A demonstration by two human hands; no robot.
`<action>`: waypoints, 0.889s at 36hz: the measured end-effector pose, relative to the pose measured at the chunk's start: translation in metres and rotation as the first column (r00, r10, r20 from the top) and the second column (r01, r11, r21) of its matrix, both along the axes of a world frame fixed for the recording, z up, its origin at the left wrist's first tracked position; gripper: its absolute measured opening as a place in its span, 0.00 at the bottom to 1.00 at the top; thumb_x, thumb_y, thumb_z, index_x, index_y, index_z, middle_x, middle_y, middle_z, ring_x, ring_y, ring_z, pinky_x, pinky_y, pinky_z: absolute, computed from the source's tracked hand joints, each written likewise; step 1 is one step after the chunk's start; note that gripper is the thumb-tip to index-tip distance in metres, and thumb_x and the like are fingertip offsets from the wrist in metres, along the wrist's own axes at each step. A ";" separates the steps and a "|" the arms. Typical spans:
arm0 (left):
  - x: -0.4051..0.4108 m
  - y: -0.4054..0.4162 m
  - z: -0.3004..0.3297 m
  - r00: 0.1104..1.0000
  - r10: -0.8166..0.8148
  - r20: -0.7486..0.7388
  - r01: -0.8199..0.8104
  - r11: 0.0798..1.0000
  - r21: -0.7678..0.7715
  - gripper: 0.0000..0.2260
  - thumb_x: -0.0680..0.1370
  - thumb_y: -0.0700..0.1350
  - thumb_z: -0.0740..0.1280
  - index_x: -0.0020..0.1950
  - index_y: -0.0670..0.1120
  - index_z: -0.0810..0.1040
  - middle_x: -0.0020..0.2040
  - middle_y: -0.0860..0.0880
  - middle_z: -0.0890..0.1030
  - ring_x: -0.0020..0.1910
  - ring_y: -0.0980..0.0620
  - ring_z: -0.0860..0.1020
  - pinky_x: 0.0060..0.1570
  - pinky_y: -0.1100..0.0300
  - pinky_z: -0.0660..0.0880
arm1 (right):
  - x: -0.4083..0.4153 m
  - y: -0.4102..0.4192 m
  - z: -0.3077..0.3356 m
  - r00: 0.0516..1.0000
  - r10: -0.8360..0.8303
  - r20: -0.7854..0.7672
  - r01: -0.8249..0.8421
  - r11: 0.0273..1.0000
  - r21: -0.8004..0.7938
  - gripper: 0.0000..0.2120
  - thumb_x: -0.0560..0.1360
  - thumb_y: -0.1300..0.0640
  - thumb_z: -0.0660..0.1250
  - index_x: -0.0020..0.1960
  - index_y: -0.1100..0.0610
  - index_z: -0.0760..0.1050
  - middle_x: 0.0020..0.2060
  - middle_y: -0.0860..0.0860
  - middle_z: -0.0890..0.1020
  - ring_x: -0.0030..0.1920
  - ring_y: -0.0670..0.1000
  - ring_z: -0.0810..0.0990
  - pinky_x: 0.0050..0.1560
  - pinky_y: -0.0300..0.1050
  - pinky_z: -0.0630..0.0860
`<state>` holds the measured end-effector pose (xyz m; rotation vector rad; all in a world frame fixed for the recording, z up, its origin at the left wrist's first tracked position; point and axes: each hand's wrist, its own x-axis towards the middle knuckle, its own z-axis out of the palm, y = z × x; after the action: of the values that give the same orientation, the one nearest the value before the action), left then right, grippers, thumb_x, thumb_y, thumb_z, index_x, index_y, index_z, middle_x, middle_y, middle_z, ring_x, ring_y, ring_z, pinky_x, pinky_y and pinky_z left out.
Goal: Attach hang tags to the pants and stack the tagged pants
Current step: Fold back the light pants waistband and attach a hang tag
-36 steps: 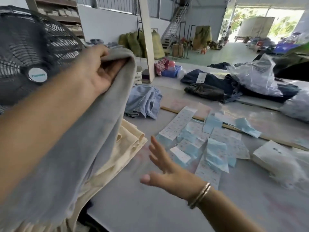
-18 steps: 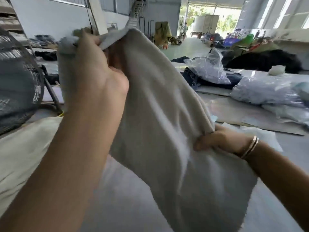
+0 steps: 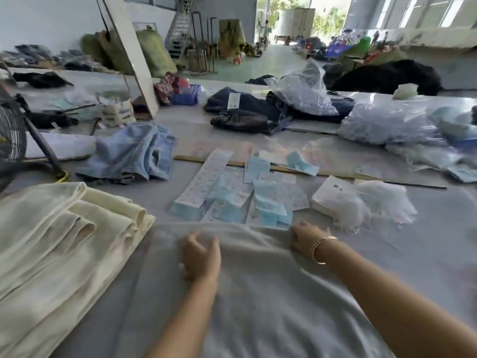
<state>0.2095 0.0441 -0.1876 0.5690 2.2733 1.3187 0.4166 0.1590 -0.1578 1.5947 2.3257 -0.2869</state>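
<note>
Grey pants [image 3: 258,293] lie spread flat on the bench [image 3: 426,228], at its near edge, the far hem running just short of the hang tags. Left hand [image 3: 200,257] rests on the cloth near the hem, fingers curled and bunching a little of the fabric. Right hand [image 3: 305,237] sits at the hem's right corner, fingers curled over the edge of the cloth, grasping it; a bangle [image 3: 320,248] circles that wrist.

Hang tags [image 3: 240,192], pale blue and white, lie scattered in loose overlapping piles just beyond the hem, mid-bench. Right of them, a white box [image 3: 327,196] touching a fluffy heap of white plastic fasteners [image 3: 371,205].

Cream pants [image 3: 59,241], folded and stacked, occupy the near left edge, just beside the grey pair. Beyond that stack, light blue jeans [image 3: 134,153] lie crumpled. A thin wooden strip [image 3: 335,174] crosses the bench behind the tags. Farther back: dark jeans [image 3: 247,109] in a heap, clear plastic bags [image 3: 307,89] partly on them, more bagged goods toward the right edge. A black fan [image 3: 11,140] stands at the left edge.
</note>
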 end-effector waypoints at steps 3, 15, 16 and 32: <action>0.012 -0.007 -0.018 0.904 -0.263 -0.337 0.226 0.963 -0.144 0.21 0.76 0.48 0.68 0.68 0.45 0.73 0.72 0.45 0.69 0.70 0.46 0.68 0.68 0.50 0.61 | 0.023 -0.005 -0.007 0.982 -0.072 -0.176 0.090 0.991 0.094 0.29 0.76 0.45 0.65 0.74 0.49 0.61 0.71 0.52 0.66 0.70 0.56 0.65 0.72 0.60 0.54; 0.085 -0.036 -0.024 0.420 -0.671 -0.611 0.655 0.690 -0.309 0.25 0.62 0.56 0.72 0.58 0.53 0.82 0.59 0.47 0.81 0.57 0.45 0.79 0.55 0.53 0.77 | 0.142 -0.075 0.018 0.342 -0.840 -0.422 0.405 0.537 -0.740 0.28 0.61 0.50 0.74 0.58 0.61 0.78 0.48 0.63 0.83 0.46 0.62 0.83 0.49 0.57 0.80; 0.087 -0.036 -0.021 0.452 -0.681 -0.576 0.704 0.669 -0.237 0.22 0.66 0.54 0.71 0.59 0.54 0.81 0.58 0.49 0.79 0.58 0.47 0.78 0.57 0.55 0.75 | 0.136 -0.079 0.020 0.330 -0.846 -0.418 0.395 0.526 -0.753 0.26 0.62 0.53 0.73 0.58 0.62 0.77 0.48 0.65 0.83 0.48 0.64 0.83 0.53 0.60 0.79; 0.101 -0.043 0.084 0.456 -0.725 0.517 0.646 0.669 0.368 0.07 0.76 0.42 0.69 0.50 0.40 0.83 0.47 0.43 0.85 0.45 0.49 0.83 0.46 0.59 0.79 | 0.052 -0.104 0.082 0.154 -0.729 -0.666 -0.296 0.610 -0.736 0.46 0.59 0.30 0.71 0.65 0.61 0.74 0.57 0.65 0.80 0.56 0.60 0.80 0.55 0.47 0.78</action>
<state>0.3110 0.0013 -0.1038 0.8242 1.1737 0.9877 0.4685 0.0548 -0.0757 1.3330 1.7402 -2.7882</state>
